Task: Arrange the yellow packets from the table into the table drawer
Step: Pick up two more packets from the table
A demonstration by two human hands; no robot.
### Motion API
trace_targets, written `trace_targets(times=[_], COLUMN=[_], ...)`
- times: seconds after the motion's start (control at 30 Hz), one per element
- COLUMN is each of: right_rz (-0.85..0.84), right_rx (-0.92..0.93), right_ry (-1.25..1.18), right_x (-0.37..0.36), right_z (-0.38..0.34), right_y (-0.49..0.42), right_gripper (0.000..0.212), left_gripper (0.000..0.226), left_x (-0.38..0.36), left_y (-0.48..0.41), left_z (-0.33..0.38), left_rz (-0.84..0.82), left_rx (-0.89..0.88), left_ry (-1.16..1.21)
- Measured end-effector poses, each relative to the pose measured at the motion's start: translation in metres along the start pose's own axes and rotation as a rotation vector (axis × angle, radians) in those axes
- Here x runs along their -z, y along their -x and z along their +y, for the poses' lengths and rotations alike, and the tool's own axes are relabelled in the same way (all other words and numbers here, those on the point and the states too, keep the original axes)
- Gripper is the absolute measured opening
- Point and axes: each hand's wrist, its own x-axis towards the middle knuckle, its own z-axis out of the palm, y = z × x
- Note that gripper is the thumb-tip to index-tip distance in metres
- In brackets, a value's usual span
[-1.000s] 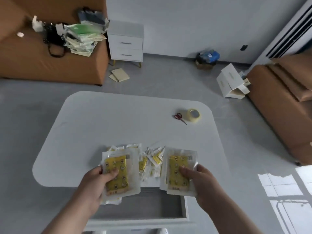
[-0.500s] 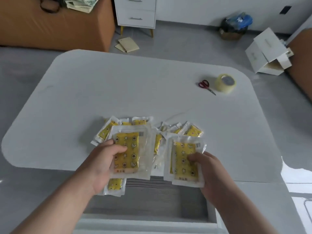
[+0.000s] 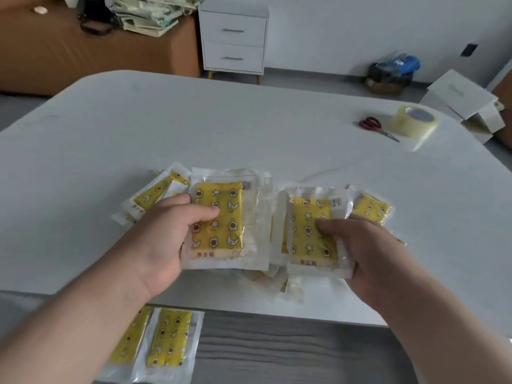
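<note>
Red scissors [image 3: 377, 128] lie beside, perhaps touching, tape roll [image 3: 415, 123].

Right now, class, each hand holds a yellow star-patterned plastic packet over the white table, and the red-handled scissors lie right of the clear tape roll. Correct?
Not quite: the head view shows the red-handled scissors left of the clear tape roll. The rest holds: the left hand holds one yellow star-patterned plastic packet, the right hand a second yellow packet, over the white table.

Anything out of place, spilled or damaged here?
Nothing spilled or damaged. The loose packets on the table lie in a jumbled, overlapping heap, while two packets in the drawer lie flat side by side. The left hand grips one packet, the right hand another.
</note>
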Motion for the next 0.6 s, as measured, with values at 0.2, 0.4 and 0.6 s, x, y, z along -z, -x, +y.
trace_targets(times=[0.2, 0.4, 0.6], right_rz=[-0.020, -0.032, -0.085], right_rx=[0.021, 0.034, 0.044], right_ry=[0.009, 0.009, -0.032], right_x=[0.005, 0.013, 0.014], right_z=[-0.002, -0.007, -0.002], right_y=[0.010, 0.037, 0.081], right_gripper=[0.029, 0.035, 0.024], left_gripper=[0.019, 0.020, 0.022], left_x=[0.002, 0.002, 0.014], left_y=[0.010, 0.037, 0.080], left_z=[0.001, 0.006, 0.009], left_rz=[-0.003, 0.014, -0.013], left_rx=[-0.040, -0.042, -0.077], left_ry=[-0.035, -0.033, -0.009])
